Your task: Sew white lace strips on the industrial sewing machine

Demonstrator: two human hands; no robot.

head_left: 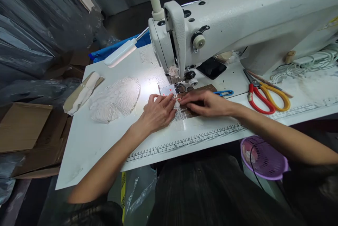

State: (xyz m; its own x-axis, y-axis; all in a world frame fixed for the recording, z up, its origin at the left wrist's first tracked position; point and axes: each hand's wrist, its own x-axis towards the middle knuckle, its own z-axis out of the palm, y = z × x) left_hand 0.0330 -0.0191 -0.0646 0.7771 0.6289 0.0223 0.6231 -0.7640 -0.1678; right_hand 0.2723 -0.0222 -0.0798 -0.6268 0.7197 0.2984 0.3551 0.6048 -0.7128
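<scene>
Pressing flat on a small white lace fabric piece (179, 113), the left hand (157, 112) and the right hand (204, 102) meet on the white sewing table (87, 138) directly in front of the needle area of the white industrial sewing machine (237, 18). The left hand lies palm down with its fingers extended and close together, fingertips resting on the near edge of the lace; it clamps nothing. The right hand lies palm down across a brown flat piece (203, 90) beside the lace, fingers extended toward the left hand, fingertips touching the lace; whether any finger pinches the fabric cannot be determined. The lace piece sits on the table just in front of the metal presser foot (182, 87), lit by the machine lamp. A stack of white lace pieces (116, 99) lies on the table to the left of the hands, well apart from them. A beige and white strip bundle (81, 92) rests at the far left table edge. Blue thread snips (224, 93) lie just beyond the right hand. Red-and-yellow-handled scissors (264, 95) lie to the right of the snips. A printed measuring scale (190, 141) runs along the front edge of the table. A purple plastic basket (264, 159) sits below the table on the right. Brown cardboard boxes (23, 127) stand to the left of the table.
</scene>
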